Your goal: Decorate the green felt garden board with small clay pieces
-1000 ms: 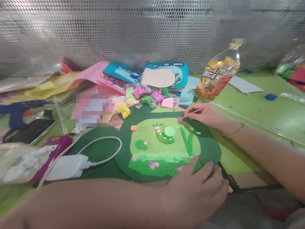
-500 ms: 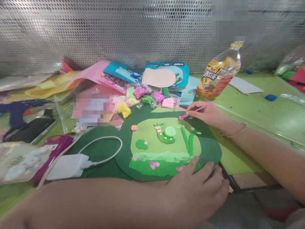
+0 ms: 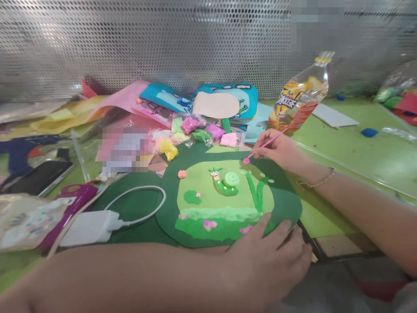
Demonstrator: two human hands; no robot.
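My right hand [image 3: 276, 150] pinches a thin pink clay tool [image 3: 267, 143] above the upper right of the picture. At its lower end is a round pink tip [image 3: 246, 161], by the top edge of the light green panel [image 3: 198, 171]; whether it touches the panel I cannot tell. A clay snail [image 3: 230, 182] with a coiled green shell sits mid-panel, with green clay stems [image 3: 259, 195] to its right. My left hand [image 3: 273, 256] lies with fingers spread over the lower right edge of the dark green card backing [image 3: 166, 208].
Bagged coloured clay [image 3: 200, 135] lies behind the picture, in front of blue artwork [image 3: 250, 89]. A drink bottle [image 3: 299, 98] leans at the back right. A white charger [image 3: 89, 228] with cable, a phone [image 3: 42, 176] and a dark blue glue gun [image 3: 19, 154] lie left.
My right hand has tipped the pink tool more upright, its round tip staying near the panel's top edge. The view has shifted slightly; my left hand stays in place.
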